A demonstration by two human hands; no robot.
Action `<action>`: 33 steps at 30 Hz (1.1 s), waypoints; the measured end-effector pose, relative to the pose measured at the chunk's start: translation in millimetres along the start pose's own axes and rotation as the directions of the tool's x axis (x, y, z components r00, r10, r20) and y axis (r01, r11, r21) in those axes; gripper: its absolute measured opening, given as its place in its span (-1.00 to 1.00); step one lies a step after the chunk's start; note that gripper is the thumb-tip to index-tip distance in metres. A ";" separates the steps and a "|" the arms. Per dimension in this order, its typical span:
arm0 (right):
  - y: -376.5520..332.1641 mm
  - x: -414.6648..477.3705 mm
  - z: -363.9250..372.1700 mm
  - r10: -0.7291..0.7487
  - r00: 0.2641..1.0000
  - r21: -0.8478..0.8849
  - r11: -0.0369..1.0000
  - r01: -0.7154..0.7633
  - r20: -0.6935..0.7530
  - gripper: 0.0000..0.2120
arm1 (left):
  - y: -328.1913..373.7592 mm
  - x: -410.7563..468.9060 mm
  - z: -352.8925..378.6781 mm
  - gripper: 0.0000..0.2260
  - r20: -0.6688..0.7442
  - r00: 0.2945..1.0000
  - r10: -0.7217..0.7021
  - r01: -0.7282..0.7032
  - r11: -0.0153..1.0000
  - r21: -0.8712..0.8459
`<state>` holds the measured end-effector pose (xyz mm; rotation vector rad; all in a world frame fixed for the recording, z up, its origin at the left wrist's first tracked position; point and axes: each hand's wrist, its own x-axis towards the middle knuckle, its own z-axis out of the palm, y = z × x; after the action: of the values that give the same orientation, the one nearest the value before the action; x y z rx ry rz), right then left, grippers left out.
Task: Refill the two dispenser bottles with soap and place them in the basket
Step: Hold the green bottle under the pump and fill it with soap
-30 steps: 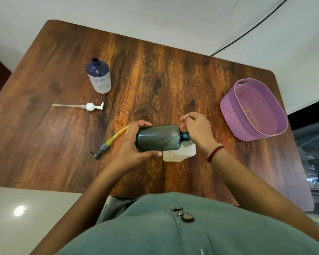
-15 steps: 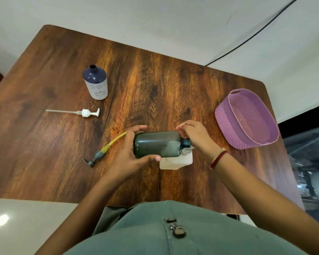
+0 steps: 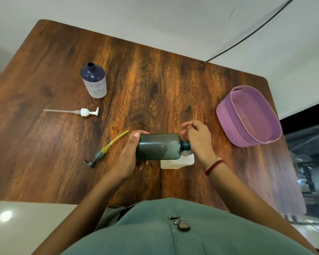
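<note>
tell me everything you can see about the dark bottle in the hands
The dark bottle is smoky grey-green see-through plastic, a cylinder with a rounded shoulder and a narrow teal neck, with no pump on it. It lies on its side in the air above the table, neck toward the person's right, over a white container. The left hand grips its base end, thumb on top. The right hand is curled at the neck; whether it grips it is unclear.
</note>
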<state>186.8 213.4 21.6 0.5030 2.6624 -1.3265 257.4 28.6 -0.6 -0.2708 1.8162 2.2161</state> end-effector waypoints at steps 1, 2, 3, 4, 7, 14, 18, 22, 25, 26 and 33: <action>-0.7 0.1 -0.9 -0.011 1.000 -0.024 1.000 0.012 0.006 -0.74 | 0.2 0.3 0.0 -0.70 0.000 1.000 -0.028 0.028 1.000 -0.010; -1.7 1.7 -2.3 -0.016 1.000 -0.046 0.999 0.017 0.021 -0.74 | 0.1 0.6 0.2 -0.69 0.007 0.999 -0.050 0.050 0.998 -0.025; -2.3 4.2 -3.5 -0.011 0.999 -0.048 0.999 0.013 0.036 -0.74 | 0.4 0.5 0.4 -0.68 0.017 0.998 -0.064 0.065 0.997 -0.038; -2.6 5.3 -4.3 -0.001 0.999 -0.033 0.999 0.003 0.049 -0.73 | 1.0 0.0 0.2 -0.67 0.024 0.997 -0.079 0.080 0.996 -0.047; -1.3 2.2 -2.3 0.023 0.999 0.010 1.000 -0.023 0.043 -0.71 | 3.1 1.9 -1.7 -0.65 0.019 0.988 -0.155 0.156 0.987 -0.046; -5.8 2.9 -3.8 0.047 0.996 0.004 0.999 -0.047 0.076 -0.70 | 5.8 5.7 -0.2 -0.68 -0.026 0.986 -0.166 0.165 0.986 -0.018; -4.5 -7.8 0.8 0.025 1.000 0.005 1.000 -0.025 -0.015 -0.71 | 7.0 5.9 0.0 -0.70 -0.042 0.985 -0.169 0.169 0.986 -0.015; -11.1 2.2 -4.2 0.039 0.998 -0.005 0.999 -0.038 0.057 -0.73 | 9.3 5.5 1.9 -0.70 -0.031 0.991 -0.133 0.133 0.991 0.011; -5.7 -2.5 -1.8 0.056 0.998 0.034 0.998 -0.057 0.028 -0.72 | 9.4 7.0 2.9 -0.70 -0.046 0.992 -0.120 0.121 0.992 0.018; -4.1 -4.1 -0.5 0.056 0.998 0.032 0.998 -0.057 0.015 -0.72 | 8.8 7.4 3.2 -0.70 -0.053 0.990 -0.133 0.134 0.991 0.015; -6.4 -2.3 -3.3 0.025 0.999 0.021 0.999 -0.026 0.024 -0.72 | 10.8 5.8 3.7 -0.70 -0.104 0.971 -0.214 0.212 0.977 -0.033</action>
<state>186.9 211.9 29.1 0.5187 2.6165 -1.3460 248.7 30.7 8.4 -0.5720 1.7252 2.1089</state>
